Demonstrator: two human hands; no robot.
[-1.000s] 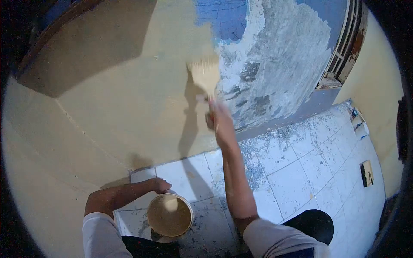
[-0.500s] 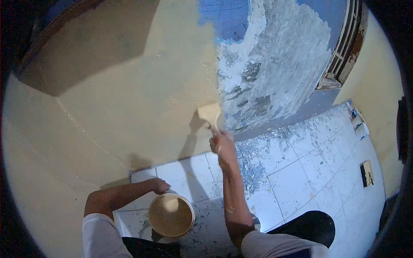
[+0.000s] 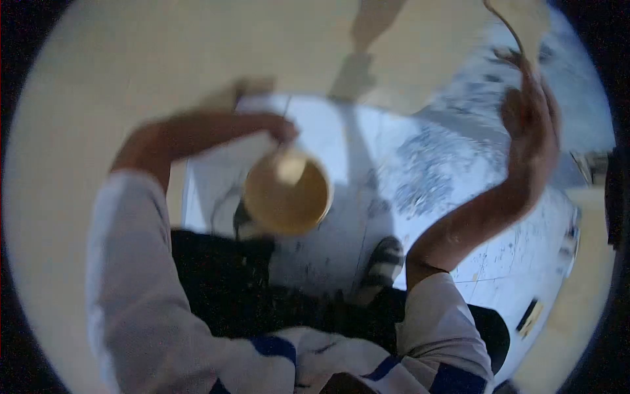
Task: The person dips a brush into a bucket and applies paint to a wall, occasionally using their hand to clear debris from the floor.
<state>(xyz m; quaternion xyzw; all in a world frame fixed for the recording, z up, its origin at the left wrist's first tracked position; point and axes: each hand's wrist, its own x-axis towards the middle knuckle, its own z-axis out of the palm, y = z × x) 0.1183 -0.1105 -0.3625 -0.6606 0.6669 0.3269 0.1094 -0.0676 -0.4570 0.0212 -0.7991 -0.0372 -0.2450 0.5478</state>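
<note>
My left hand (image 3: 283,129) is closed at the far rim of a round bucket (image 3: 289,230), which holds cream-coloured paint. My right hand (image 3: 533,115) is raised at the upper right, its fingers wrapped round the handle of a wide paint brush (image 3: 533,26). The brush is near the wall (image 3: 197,52), and its bristles are partly cut off by the top of the view. Both hands are somewhat blurred.
White floor tiles (image 3: 489,262) bear flakes of scraped paint (image 3: 423,171). Bare, patchy wall (image 3: 581,98) shows at the right. A shoe (image 3: 386,256) stands below the bucket's right side. A small black and cream object (image 3: 529,318) lies at the lower right.
The view has tilted down toward my body. My right hand and the brush have moved up and to the right. My left hand and the bucket appear higher in view.
</note>
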